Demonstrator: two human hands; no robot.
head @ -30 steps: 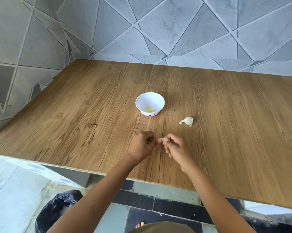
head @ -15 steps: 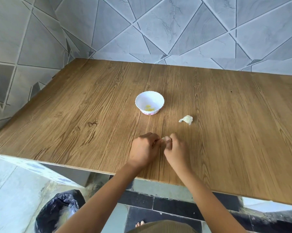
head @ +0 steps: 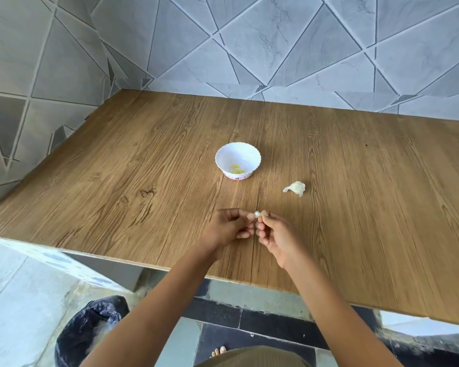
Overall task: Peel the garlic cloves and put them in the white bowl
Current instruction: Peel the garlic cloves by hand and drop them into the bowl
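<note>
Head view: both hands, left hand (head: 227,227) and right hand (head: 277,234), have their fingers pinching one garlic clove (head: 257,214) at center frame (white bowl (head: 238,160) just above, over the tabletop (head: 143,186)).

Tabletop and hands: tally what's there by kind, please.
White bowl, some yellowish bits inside: 1
Garlic piece lying on the table: 1
Garlic clove pinched between left hand and right hand: 1
Total: 3
</note>
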